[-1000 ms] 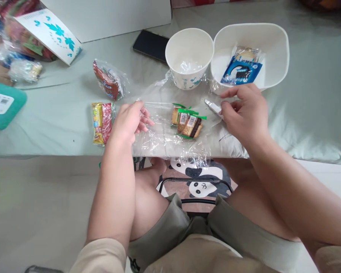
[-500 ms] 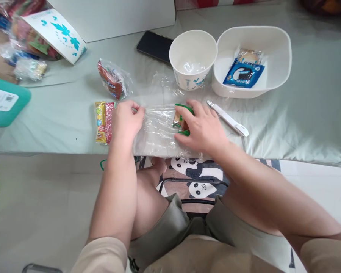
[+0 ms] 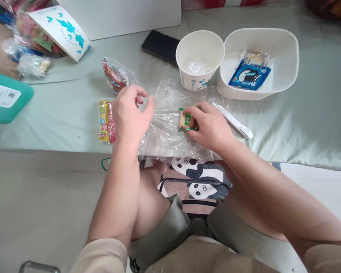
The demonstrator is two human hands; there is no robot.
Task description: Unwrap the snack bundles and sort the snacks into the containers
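A clear plastic bag [image 3: 166, 136] lies flat at the table's near edge. My right hand [image 3: 211, 127] is closed on a green-wrapped snack [image 3: 186, 121] that rests on the bag. My left hand [image 3: 130, 113] hovers over the bag's left end with fingers curled and slightly apart, pinching at the bag's edge. A yellow and red snack packet [image 3: 105, 121] lies just left of that hand. A white pen-like tool [image 3: 233, 121] lies on the table to the right of my right hand.
A white paper cup [image 3: 199, 58] and a white tub [image 3: 284, 72] holding a blue packet [image 3: 249, 76] stand behind the bag. A black phone [image 3: 160, 46], a red wrapped snack [image 3: 116, 76], a teal box [image 3: 5, 99] and piled packets [image 3: 31, 64] lie further left.
My right hand left the white tool on the table, moved left and closed on the green-wrapped snack. My left hand lifted from the bag's left edge and rose slightly.
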